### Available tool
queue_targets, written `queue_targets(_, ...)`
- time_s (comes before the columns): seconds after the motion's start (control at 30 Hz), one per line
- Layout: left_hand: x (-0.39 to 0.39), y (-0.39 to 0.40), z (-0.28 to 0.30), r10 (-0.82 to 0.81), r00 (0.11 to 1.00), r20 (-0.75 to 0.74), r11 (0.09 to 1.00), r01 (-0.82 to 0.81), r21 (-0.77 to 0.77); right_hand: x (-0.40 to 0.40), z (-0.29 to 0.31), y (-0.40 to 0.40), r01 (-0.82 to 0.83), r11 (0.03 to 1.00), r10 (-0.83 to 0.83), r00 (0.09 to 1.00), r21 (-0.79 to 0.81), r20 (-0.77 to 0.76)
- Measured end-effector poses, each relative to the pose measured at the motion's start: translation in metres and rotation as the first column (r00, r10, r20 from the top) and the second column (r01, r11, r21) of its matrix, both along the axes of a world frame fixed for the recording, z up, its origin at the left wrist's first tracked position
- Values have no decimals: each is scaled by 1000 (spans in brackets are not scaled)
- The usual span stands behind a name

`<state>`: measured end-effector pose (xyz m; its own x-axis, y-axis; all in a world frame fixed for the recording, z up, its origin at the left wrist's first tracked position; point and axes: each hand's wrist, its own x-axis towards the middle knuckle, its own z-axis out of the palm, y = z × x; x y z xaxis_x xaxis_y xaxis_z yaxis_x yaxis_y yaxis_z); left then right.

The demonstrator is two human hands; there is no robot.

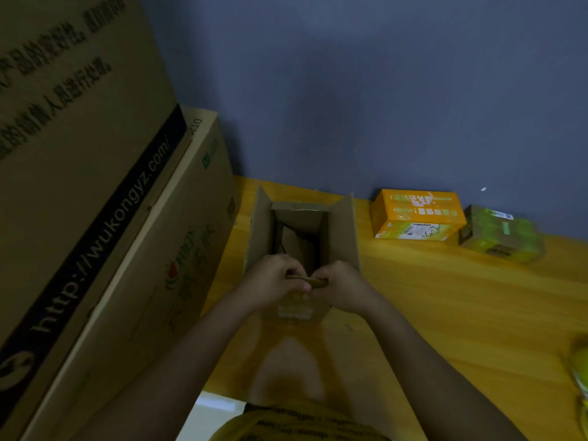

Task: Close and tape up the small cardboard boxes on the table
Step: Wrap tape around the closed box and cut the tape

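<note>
A small brown cardboard box (345, 237) stands open on the wooden table (461, 307), its left and right flaps upright and its inside dark. My left hand (270, 278) and my right hand (343, 286) meet at the near edge of the box. Both pinch the near flap (318, 281), which is folded flat at the rim. The box's near wall, below my hands, carries a pale label.
Two very large cardboard cartons (95, 202) fill the left side, right beside the open box. An orange box (416, 213) and a taped greenish box (499, 233) lie against the blue wall at the back right. A yellow object (580, 367) peeks in at the right edge.
</note>
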<state>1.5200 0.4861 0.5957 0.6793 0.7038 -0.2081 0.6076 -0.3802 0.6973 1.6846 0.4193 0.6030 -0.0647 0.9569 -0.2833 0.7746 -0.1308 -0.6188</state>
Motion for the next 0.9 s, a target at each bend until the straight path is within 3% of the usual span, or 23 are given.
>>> queue_targets(0.1,-1,6,5,-75,990,-118,996,80,32,0,0,3,13,999,-15,999,-42,-45)
queue_targets(0.2,-1,12,11,-168,961,-222,986,162,-44,0,1,6,-19,996,15,999,-87,-50)
queue_targets(0.37,9,16,13,-254,873,-417,966,250,-66,-4,8,22,-164,954,179,983,-250,37)
queue_targets(0.47,17,16,12,-270,828,-491,960,272,-69,-7,10,29,-155,912,199,977,-380,81)
queue_targets(0.6,22,20,10,-300,822,-485,954,261,-147,-7,10,31,-188,906,233,969,-378,77)
queue_targets(0.77,16,18,8,-293,881,-372,944,203,-260,-4,9,25,-190,922,184,982,-336,-49)
queue_targets(0.9,12,17,8,-247,910,-332,955,171,-241,-4,12,26,-242,945,294,925,-221,242)
